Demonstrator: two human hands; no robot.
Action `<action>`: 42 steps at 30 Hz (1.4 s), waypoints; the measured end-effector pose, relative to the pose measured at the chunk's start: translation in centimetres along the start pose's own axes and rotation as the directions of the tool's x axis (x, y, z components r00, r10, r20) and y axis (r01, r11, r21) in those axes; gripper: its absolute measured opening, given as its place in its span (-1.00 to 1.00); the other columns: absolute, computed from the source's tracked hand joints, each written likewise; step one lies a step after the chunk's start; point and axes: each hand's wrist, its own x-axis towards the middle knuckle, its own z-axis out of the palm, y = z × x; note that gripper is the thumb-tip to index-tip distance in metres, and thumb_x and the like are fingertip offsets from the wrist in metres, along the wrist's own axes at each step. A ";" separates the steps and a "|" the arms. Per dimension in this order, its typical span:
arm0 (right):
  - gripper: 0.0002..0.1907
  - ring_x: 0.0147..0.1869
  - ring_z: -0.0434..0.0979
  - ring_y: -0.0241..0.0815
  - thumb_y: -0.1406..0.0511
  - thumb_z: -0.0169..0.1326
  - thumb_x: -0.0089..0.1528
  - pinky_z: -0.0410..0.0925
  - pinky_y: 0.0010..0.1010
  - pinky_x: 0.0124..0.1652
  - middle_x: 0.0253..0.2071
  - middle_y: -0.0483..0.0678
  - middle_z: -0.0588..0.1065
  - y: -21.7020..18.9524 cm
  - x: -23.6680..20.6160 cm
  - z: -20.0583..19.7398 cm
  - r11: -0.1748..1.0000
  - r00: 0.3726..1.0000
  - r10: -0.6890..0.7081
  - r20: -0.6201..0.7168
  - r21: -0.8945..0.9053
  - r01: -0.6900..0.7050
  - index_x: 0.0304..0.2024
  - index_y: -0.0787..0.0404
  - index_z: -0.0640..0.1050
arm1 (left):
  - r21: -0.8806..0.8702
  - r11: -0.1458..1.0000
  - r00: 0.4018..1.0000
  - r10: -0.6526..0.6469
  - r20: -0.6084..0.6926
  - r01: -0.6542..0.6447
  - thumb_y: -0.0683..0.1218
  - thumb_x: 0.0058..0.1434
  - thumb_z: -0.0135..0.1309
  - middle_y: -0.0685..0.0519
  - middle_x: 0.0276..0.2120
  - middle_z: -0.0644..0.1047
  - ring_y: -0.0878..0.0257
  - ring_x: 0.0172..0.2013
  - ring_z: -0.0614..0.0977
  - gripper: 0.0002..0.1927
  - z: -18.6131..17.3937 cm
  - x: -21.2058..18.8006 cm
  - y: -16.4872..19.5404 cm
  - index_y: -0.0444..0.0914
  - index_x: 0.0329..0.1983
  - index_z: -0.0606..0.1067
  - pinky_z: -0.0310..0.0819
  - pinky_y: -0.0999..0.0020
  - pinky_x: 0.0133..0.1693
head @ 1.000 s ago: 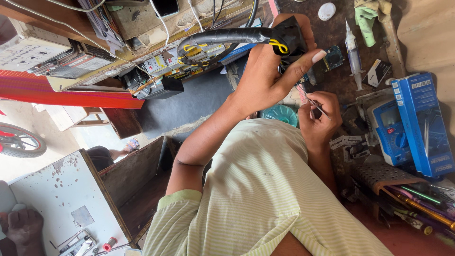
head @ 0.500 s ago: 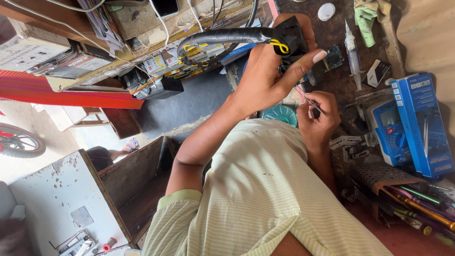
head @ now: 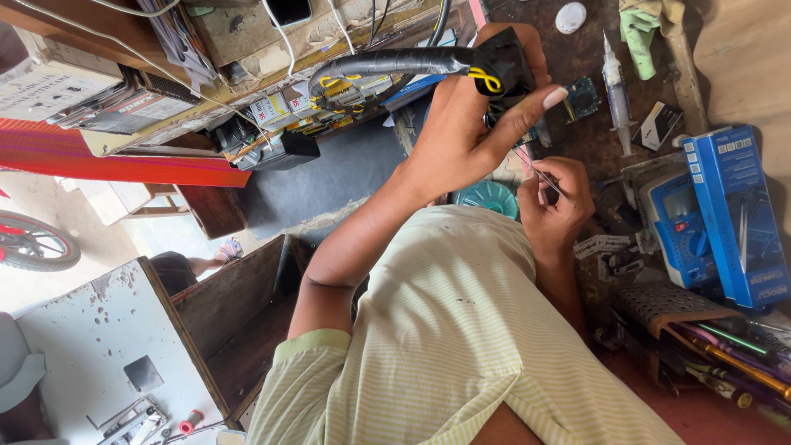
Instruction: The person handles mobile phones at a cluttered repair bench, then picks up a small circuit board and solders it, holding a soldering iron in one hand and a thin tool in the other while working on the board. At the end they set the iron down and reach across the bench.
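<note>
left hand (head: 470,124) grips black connector (head: 503,66); right hand (head: 556,202) pinches thin probe (head: 540,175)

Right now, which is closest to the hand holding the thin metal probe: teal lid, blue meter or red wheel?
From the right hand, holding the thin metal probe:
1. Teal lid, just beside it, picture-left.
2. Blue meter, on the bench, picture-right.
3. Red wheel, far left edge.
The left hand holds the black connector.

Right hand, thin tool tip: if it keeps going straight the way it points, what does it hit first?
Likely the black connector held in the left hand. The right hand aims its thin metal tool up toward it. Depth is unclear; the left thumb lies close to that line.
</note>
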 end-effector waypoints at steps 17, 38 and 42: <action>-0.71 -0.23 0.48 -0.24 0.59 0.18 0.24 0.38 -0.45 -0.18 -0.06 0.01 0.50 -0.1 0.1 0.0 1.000 1.000 0.018 0.026 0.018 -0.019 -0.01 0.29 0.52 | -0.006 1.000 1.000 0.007 -0.015 -0.007 -0.20 0.45 0.23 0.07 -0.11 0.45 0.28 -0.25 0.58 -0.78 0.2 0.0 -0.1 -0.28 0.03 0.41 0.52 0.44 -0.15; -0.69 -0.19 0.49 -0.22 0.60 0.17 0.24 0.39 -0.45 -0.19 -0.04 0.02 0.51 -0.2 0.3 0.0 0.999 0.999 0.011 0.037 0.032 -0.012 0.01 0.29 0.51 | 0.009 1.000 1.000 -0.007 -0.013 0.007 -0.19 0.45 0.22 0.06 -0.11 0.46 0.28 -0.24 0.60 -0.79 0.1 0.0 0.0 -0.28 0.02 0.43 0.54 0.43 -0.15; -0.69 -0.20 0.49 -0.23 0.60 0.17 0.24 0.39 -0.45 -0.19 -0.05 0.02 0.51 -0.2 0.3 0.1 1.000 0.999 0.007 0.033 0.020 -0.008 0.00 0.29 0.51 | 0.009 1.000 1.000 -0.006 -0.011 0.006 -0.19 0.45 0.22 0.06 -0.11 0.46 0.27 -0.23 0.60 -0.79 0.0 -0.1 0.0 -0.28 0.02 0.43 0.54 0.43 -0.14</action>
